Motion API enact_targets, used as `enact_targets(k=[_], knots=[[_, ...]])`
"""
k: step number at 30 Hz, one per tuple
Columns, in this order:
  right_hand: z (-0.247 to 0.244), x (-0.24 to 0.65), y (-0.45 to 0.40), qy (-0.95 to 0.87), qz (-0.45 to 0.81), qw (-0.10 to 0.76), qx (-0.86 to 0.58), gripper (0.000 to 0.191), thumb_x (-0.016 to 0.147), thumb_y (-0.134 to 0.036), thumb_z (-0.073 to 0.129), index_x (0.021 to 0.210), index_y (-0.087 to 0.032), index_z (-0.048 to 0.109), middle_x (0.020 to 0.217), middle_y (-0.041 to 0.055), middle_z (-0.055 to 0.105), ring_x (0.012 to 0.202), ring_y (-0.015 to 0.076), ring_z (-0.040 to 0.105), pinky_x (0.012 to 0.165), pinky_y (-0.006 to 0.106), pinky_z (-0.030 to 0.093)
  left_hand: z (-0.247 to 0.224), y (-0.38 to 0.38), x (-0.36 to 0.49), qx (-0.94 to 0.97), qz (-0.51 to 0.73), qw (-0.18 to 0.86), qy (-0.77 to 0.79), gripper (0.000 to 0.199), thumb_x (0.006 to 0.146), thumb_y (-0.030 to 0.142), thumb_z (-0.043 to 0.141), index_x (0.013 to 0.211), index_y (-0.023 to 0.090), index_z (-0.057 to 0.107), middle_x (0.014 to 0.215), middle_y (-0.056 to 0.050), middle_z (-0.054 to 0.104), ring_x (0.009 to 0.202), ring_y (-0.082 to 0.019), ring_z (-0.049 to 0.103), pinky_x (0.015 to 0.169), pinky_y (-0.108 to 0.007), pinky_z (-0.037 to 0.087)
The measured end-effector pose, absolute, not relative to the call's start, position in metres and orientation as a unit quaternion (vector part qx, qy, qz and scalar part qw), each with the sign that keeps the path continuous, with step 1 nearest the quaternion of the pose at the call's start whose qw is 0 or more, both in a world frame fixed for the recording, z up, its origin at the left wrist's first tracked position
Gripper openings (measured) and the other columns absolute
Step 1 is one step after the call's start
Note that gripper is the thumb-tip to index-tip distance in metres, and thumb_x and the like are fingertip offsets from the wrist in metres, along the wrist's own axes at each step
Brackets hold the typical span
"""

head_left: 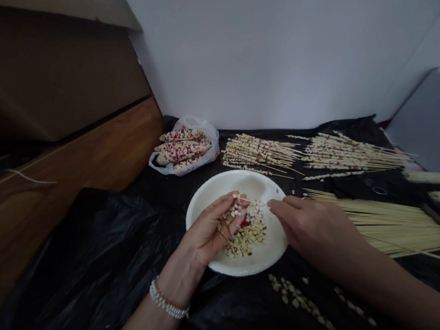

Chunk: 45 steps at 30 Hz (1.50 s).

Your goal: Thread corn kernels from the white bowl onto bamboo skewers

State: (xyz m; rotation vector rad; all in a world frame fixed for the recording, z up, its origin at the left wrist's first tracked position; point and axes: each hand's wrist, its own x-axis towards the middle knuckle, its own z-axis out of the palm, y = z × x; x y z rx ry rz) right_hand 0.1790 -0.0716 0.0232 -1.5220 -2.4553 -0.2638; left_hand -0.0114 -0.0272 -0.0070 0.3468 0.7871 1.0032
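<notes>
My left hand (pixel 213 229) is over a white plate (pixel 262 186), its fingers pinching the tip of a thin bamboo skewer (pixel 250 200) with a pale corn kernel on it. My right hand (pixel 311 223) is at the plate's right rim and holds the skewer's other end between its fingertips. A heap of loose corn kernels (pixel 246 232), pale with a few red ones, lies on the plate under and beside my left hand. A beaded bracelet (pixel 166 300) circles my left wrist.
Black plastic sheeting (pixel 75 275) covers the work surface, with kernels scattered on it (pixel 303 307). Beyond the plate lie kernel-covered skewers (pixel 259 153), (pixel 350 153), and a bag of mottled corn cobs (pixel 182 148). Bare skewers (pixel 394 227) lie right; a wooden edge (pixel 59 167) stands left.
</notes>
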Motion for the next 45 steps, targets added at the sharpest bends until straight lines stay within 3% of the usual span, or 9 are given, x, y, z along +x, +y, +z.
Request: enact_targets(k=[15,30,45], knots=[[0.019,0.178,-0.072,-0.844,-0.099,0.144,-0.507,0.014,0.079,-0.011,0.046,0.082,-0.019,0.057,0.067,-0.0007,0.056,0.051,0.0113,0.044,0.049,0.028,0.016,-0.011,-0.026,-0.013,0.159,0.470,0.792,0.356,0.015,0.076,0.002,0.063,0.087,0.010,0.069,0.088,-0.006,0.070,0.080,-0.012,0.067,0.074,-0.020,0.056],[0.017,0.174,-0.074,-0.834,-0.093,0.143,-0.525,0.016,0.078,-0.009,0.048,0.083,-0.019,0.060,0.068,0.0005,0.058,0.052,0.0126,0.047,0.050,0.028,0.019,-0.003,-0.030,-0.009,0.160,0.483,0.770,0.384,0.014,0.076,0.002,0.063,0.080,0.014,0.069,0.083,-0.001,0.068,0.073,-0.007,0.065,0.069,-0.013,0.054],[0.010,0.168,-0.076,-0.840,-0.094,0.152,-0.512,0.020,0.073,-0.003,0.043,0.081,-0.016,0.056,0.068,0.0025,0.060,0.049,0.0113,0.049,0.047,0.027,0.019,-0.012,-0.024,-0.011,0.145,0.487,0.783,0.358,0.011,0.076,0.001,0.064,0.082,0.009,0.068,0.080,-0.005,0.068,0.069,-0.008,0.067,0.068,-0.012,0.056]])
